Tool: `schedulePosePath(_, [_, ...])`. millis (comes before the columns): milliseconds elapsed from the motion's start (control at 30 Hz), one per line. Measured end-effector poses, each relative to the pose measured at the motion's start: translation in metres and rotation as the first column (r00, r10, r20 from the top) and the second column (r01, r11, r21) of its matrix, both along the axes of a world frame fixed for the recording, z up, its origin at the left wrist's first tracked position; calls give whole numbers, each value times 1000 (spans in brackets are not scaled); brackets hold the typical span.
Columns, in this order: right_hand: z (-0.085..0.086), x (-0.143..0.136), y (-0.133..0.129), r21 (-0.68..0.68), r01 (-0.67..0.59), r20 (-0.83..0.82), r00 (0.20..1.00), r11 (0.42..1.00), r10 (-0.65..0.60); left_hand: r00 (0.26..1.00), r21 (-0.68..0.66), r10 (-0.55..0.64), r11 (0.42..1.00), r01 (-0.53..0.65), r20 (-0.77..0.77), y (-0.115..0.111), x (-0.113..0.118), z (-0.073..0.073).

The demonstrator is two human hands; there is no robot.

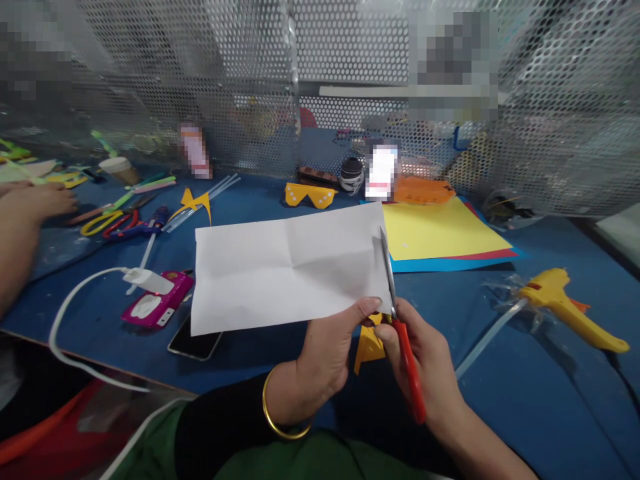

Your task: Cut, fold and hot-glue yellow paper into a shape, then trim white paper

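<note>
My left hand (327, 353) pinches the lower right edge of a creased white sheet of paper (250, 273), with the thumb on top. In my right hand (427, 353) is a pair of scissors (411, 373) with red handles. The scissor blades point away from me and lie along the paper's right edge; one blade is plainly visible in front of the sheet. Below the paper, a piece of yellow-orange paper (369, 347) shows partly behind my hands. The fingers of my left hand under the sheet are mostly hidden.
A yellow glue gun (570, 307) lies at right, near coloured sheets (445, 230). Yellow cut-paper glasses (310, 195) lie behind the paper. At left are a magenta power strip (170, 293) with a white cable, a phone (195, 343), and a co-worker's arm (20, 233).
</note>
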State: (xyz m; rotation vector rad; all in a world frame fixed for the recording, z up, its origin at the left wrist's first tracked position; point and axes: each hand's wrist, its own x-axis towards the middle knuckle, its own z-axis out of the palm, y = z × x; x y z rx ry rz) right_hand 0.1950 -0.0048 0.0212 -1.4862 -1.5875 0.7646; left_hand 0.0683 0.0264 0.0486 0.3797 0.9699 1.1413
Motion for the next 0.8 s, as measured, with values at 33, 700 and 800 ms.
schedulePosePath(33, [0, 0, 0, 1, 2, 1, 1000, 1000, -2, 1000, -2, -9, 1000, 9, -4, 0, 0, 0])
schedulePosePath(700, [0, 4, 4, 22, -5, -12, 1000, 1000, 6, 999, 12, 26, 1000, -26, -23, 3, 0, -3])
schedulePosePath(800, [0, 4, 4, 0, -6, 7, 1000, 1000, 6, 999, 26, 37, 999, -36, -15, 3, 1, -4])
